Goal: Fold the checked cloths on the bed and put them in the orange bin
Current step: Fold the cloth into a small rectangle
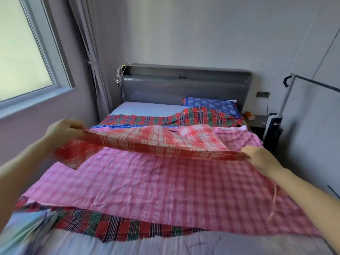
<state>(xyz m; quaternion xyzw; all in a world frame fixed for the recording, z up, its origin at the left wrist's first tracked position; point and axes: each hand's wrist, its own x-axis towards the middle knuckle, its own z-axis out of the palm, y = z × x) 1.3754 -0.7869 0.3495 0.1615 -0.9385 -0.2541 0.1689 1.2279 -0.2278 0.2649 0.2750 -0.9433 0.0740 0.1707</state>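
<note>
Bed (184, 243): used as folding surface.
Pink checked cloth (165, 184): spread flat at 6 o'clock, not yet folded.
Red-green checked cloth (117, 229): laid beneath, edge shown at 7.
Orange-red checked cloth (147, 142): stretched taut above the pink one, prob. for halving.
L hand (62, 129) at 9, R hand (259, 157) at 3: one end of the cloth pinched by each.
Orange bin: not seen.

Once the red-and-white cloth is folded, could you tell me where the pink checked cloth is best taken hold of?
Pinch the pink checked cloth at its two near corners, from the foot of the bed. It lies spread flat, its near edge free on top of the red-and-green checked cloth, so those corners should lift cleanly.
</note>
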